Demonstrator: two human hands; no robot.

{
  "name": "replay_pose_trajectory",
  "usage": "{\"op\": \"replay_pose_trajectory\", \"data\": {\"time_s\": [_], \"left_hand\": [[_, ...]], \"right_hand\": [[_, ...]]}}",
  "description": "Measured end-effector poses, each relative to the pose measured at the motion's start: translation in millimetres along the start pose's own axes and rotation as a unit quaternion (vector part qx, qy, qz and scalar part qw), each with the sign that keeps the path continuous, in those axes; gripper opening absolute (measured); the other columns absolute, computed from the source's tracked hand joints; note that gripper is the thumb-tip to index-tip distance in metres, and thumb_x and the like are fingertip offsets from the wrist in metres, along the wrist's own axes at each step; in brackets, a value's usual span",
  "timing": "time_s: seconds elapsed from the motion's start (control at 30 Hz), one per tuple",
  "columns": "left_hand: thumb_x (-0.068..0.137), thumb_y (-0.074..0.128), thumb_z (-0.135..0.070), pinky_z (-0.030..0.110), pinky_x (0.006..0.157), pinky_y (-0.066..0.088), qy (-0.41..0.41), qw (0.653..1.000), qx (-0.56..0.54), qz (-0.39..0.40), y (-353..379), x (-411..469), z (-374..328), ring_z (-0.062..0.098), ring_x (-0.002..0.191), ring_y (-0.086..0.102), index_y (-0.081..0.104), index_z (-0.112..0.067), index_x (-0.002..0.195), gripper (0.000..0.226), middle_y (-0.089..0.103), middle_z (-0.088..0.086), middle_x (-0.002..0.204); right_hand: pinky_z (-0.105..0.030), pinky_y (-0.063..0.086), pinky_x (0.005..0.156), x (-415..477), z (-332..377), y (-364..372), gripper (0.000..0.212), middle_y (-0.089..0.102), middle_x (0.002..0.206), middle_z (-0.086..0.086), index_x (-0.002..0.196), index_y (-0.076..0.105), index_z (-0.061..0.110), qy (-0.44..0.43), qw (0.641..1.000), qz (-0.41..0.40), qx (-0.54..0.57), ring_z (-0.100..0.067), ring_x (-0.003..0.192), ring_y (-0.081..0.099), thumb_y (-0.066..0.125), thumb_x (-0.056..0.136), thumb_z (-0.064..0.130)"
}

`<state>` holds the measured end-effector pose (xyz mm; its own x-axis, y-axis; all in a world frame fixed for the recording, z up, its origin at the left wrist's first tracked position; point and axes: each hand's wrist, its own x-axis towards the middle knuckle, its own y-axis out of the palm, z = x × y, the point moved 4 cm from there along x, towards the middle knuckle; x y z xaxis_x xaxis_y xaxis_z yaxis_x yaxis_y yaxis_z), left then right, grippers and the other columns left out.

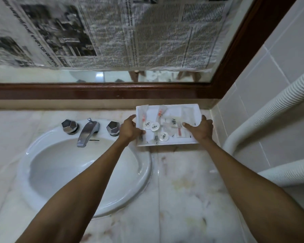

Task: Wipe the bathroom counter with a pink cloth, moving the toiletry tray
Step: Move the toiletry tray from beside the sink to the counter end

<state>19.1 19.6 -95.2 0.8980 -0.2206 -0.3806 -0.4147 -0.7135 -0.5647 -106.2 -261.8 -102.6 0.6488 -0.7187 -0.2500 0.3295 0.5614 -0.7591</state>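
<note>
A white rectangular toiletry tray [189, 109] sits at the back right of the marble counter [182, 181], against the wall under the mirror. It holds several small wrapped toiletries and round white lids. My left hand [129, 129] grips the tray's left edge, thumb over the rim. My right hand [200, 129] grips its right edge, fingers lying on the tray's inside. I cannot tell whether the tray is lifted off the counter. No pink cloth is in view.
A white oval sink [42, 163] with a chrome faucet [87, 132] and two faceted knobs lies left of the tray. A wood-framed mirror [112, 92] covered with newspaper stands behind. A tiled wall and a ribbed white hose [270, 109] close off the right.
</note>
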Motion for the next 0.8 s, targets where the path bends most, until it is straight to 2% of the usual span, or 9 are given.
{"op": "replay_pose_trajectory", "data": {"time_s": [0.1,0.2,0.23,0.3,0.37,0.5,0.63,0.8], "left_hand": [[0.071,0.091,-0.012,0.028,0.068,0.044,0.007,1.0,0.005,-0.028,-32,-13,-3,0.02,0.087,0.056,0.046,-0.015,0.149,0.09,0.052,-0.002,0.081],[0.066,0.092,-0.011,0.042,0.074,0.058,0.016,0.999,-0.002,-0.048,-68,-24,-3,0.02,0.08,0.057,0.052,-0.018,0.146,0.09,0.053,-0.005,0.078],[0.065,0.092,-0.008,0.041,0.067,0.059,0.019,0.998,-0.007,-0.053,-80,-28,0,0.019,0.076,0.057,0.054,-0.018,0.144,0.088,0.052,-0.003,0.078],[0.067,0.09,-0.006,0.03,0.053,0.049,0.023,0.998,-0.017,-0.064,-103,-35,12,0.014,0.068,0.054,0.057,-0.018,0.14,0.082,0.052,-0.002,0.078],[0.068,0.089,-0.007,0.025,0.053,0.04,0.029,0.997,-0.019,-0.074,-127,-47,24,0.01,0.068,0.054,0.057,-0.019,0.139,0.079,0.055,-0.002,0.08],[0.069,0.089,-0.004,0.027,0.051,0.043,0.024,0.995,-0.048,-0.086,-174,-70,60,0.019,0.075,0.057,0.055,-0.018,0.14,0.081,0.055,0.001,0.083],[0.064,0.091,-0.008,0.039,0.073,0.057,0.032,0.992,-0.055,-0.105,-229,-93,103,0.025,0.086,0.063,0.051,-0.019,0.146,0.092,0.06,0.005,0.09],[0.068,0.09,-0.007,0.037,0.078,0.054,0.026,0.988,-0.071,-0.137,-299,-129,168,0.025,0.087,0.063,0.047,-0.019,0.149,0.093,0.06,0.0,0.083]], "right_hand": [[-0.042,0.039,0.104,-13,21,2,0.105,0.043,0.134,-0.022,0.144,0.036,0.007,-0.011,1.0,0.001,0.019,-0.039,0.128,0.043,0.08,0.066,0.06],[-0.04,0.037,0.105,-29,48,4,0.105,0.043,0.135,-0.022,0.143,0.036,0.005,-0.029,0.999,0.002,0.037,-0.038,0.129,0.041,0.081,0.065,0.059],[-0.039,0.037,0.104,-35,58,5,0.104,0.043,0.134,-0.022,0.142,0.037,0.005,-0.036,0.998,0.0,0.042,-0.038,0.129,0.041,0.082,0.065,0.058],[-0.038,0.038,0.102,-49,75,12,0.1,0.045,0.134,-0.021,0.137,0.041,0.005,-0.056,0.997,-0.001,0.053,-0.036,0.129,0.041,0.083,0.063,0.058],[-0.037,0.039,0.101,-64,94,22,0.098,0.048,0.133,-0.018,0.133,0.045,0.006,-0.08,0.995,0.0,0.061,-0.033,0.128,0.041,0.084,0.06,0.06],[-0.039,0.04,0.102,-102,127,48,0.099,0.05,0.131,-0.014,0.131,0.046,0.011,-0.108,0.991,0.01,0.074,-0.031,0.126,0.04,0.084,0.056,0.063],[-0.039,0.041,0.105,-151,162,81,0.102,0.046,0.131,-0.012,0.134,0.045,0.018,-0.127,0.987,0.018,0.093,-0.029,0.127,0.041,0.083,0.053,0.065],[-0.04,0.042,0.106,-218,212,131,0.1,0.042,0.129,-0.01,0.134,0.044,0.017,-0.161,0.982,0.033,0.094,-0.029,0.126,0.042,0.083,0.055,0.066]]}}
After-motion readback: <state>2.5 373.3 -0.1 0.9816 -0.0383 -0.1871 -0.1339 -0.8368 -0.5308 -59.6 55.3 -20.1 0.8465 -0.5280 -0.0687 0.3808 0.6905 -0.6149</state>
